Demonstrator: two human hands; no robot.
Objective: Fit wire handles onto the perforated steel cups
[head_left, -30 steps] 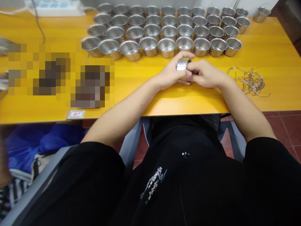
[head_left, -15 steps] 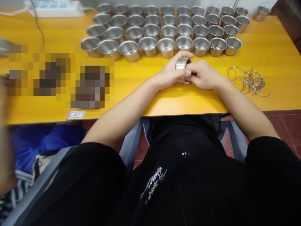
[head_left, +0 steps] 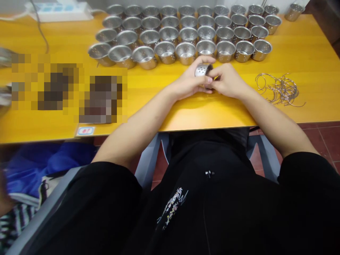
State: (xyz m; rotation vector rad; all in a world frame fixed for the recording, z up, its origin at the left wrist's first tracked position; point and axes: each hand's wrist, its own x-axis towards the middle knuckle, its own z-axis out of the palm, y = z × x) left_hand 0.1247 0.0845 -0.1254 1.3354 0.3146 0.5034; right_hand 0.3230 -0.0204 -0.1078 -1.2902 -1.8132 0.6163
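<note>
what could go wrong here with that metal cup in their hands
The perforated metal cup is held only by the fingers of the left hand and right hand, so it might slip. If it dropped, it could roll into the front row of cups, just beyond the fingers. The tangled wire rings lie loose nearby, so a stray end might snag a sleeve or hand.

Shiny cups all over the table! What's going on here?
A person sits at a yellow table, holding a small holed metal cup with the left hand and right hand. Rows of matching cups stand just ahead, and a tangle of wire rings lies to the right.
</note>
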